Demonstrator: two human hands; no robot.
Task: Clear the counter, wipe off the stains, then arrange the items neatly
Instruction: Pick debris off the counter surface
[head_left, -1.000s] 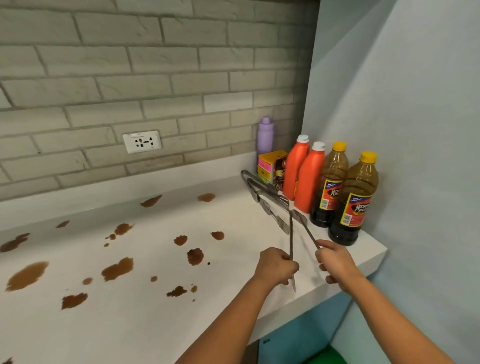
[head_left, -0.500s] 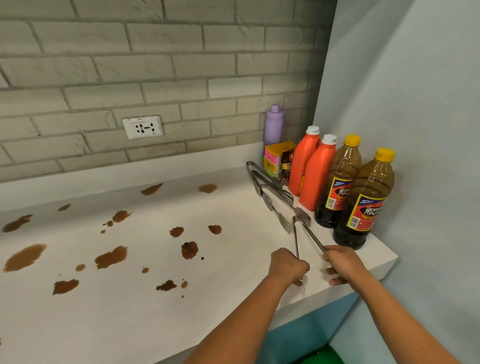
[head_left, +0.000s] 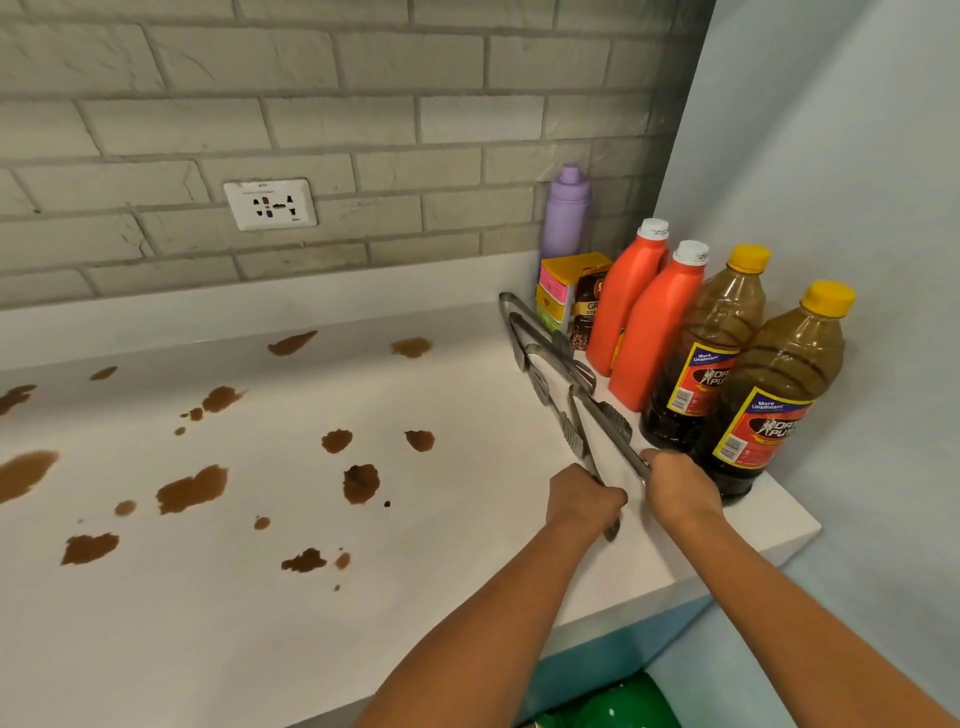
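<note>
The white counter (head_left: 467, 561) carries several brown stains (head_left: 360, 483) across its left and middle. Two pairs of metal tongs lie near the right end. My left hand (head_left: 584, 501) grips one arm of the near tongs (head_left: 597, 421) and my right hand (head_left: 678, 488) grips the other arm. The far tongs (head_left: 527, 332) lie just behind them, pointing toward the wall. Along the right wall stand two brown bottles with yellow caps (head_left: 779, 395), two orange bottles (head_left: 652, 327), a yellow box (head_left: 563, 291) and a purple bottle (head_left: 567, 210).
A grey brick wall with a white socket (head_left: 270, 204) backs the counter. The pale blue side wall (head_left: 857, 156) closes off the right end. The counter's front edge runs diagonally below my forearms, with something green (head_left: 613, 706) beneath it.
Both hands have slid the near tongs forward toward the bottles, and the two arms of the tongs have come closer together. The view has shifted slightly right.
</note>
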